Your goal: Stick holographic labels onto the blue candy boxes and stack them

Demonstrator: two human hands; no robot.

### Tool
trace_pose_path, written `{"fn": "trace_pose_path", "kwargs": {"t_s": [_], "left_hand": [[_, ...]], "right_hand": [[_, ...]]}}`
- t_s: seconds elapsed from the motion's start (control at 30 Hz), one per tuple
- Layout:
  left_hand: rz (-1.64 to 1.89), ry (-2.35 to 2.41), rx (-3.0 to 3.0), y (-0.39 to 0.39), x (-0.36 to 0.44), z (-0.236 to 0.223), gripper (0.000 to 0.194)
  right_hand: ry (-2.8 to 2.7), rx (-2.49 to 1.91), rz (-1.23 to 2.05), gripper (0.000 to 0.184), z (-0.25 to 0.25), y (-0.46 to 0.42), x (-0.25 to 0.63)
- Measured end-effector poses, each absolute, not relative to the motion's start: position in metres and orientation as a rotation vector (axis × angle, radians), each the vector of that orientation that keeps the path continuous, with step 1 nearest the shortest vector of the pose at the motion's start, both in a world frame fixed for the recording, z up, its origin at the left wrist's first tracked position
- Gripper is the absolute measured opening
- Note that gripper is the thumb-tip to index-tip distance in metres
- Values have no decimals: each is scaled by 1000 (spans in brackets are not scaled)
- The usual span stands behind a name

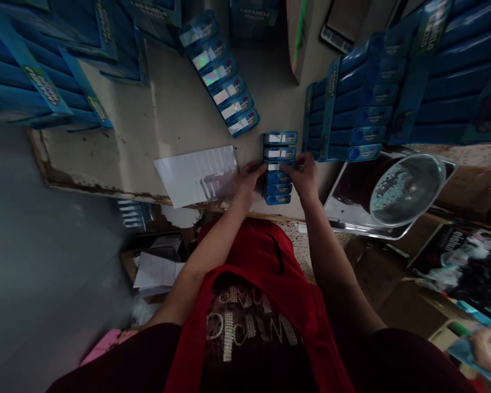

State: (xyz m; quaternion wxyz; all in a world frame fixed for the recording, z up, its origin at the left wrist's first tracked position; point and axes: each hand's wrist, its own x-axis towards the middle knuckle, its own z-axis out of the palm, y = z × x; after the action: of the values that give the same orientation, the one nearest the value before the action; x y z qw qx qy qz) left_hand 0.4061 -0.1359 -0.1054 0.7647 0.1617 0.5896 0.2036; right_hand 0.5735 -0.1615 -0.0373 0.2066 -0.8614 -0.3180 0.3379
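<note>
A short row of small blue candy boxes (279, 190) lies near the table's front edge. The two farthest boxes carry pale shiny stickers, and a sticker (274, 167) lies across the third. My left hand (250, 179) pinches that sticker's left end, its fingertips against the box. At the other end, my right hand (306, 176) has its thumb on the sticker and its fingers bent around the row's right side. Left of my left hand is a white sticker sheet (198, 173), partly peeled, with glossy marks. Behind it, a slanted row of blue boxes (225, 82) bears similar stickers.
Stacked blue candy packs stand at the left (36, 82) and right (347, 109). A scale (346, 30) sits at the back right. Beside the right forearm, a clear bowl (409, 188) holds pale blue pieces. An open carton with papers (159, 270) is below the table's worn front edge.
</note>
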Motion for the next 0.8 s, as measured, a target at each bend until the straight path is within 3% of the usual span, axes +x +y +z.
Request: {"fn": "trace_pose_path", "kwargs": {"t_s": [0.13,0.33,0.57,0.8], "left_hand": [[526,1300,177,-132,411,-109,37],[570,1435,620,-117,384,-101,27],[644,1870,1007,-98,251,-73,11],[572,2122,1041,-120,144,-67,12]], "right_hand": [[-1021,-2381,943,34,-38,-160,583],[-1110,-2290,1003,26,-39,-166,599],[-830,-2214,904,51,-33,-210,570],[-707,-2470,876,59,-66,-288,547]]}}
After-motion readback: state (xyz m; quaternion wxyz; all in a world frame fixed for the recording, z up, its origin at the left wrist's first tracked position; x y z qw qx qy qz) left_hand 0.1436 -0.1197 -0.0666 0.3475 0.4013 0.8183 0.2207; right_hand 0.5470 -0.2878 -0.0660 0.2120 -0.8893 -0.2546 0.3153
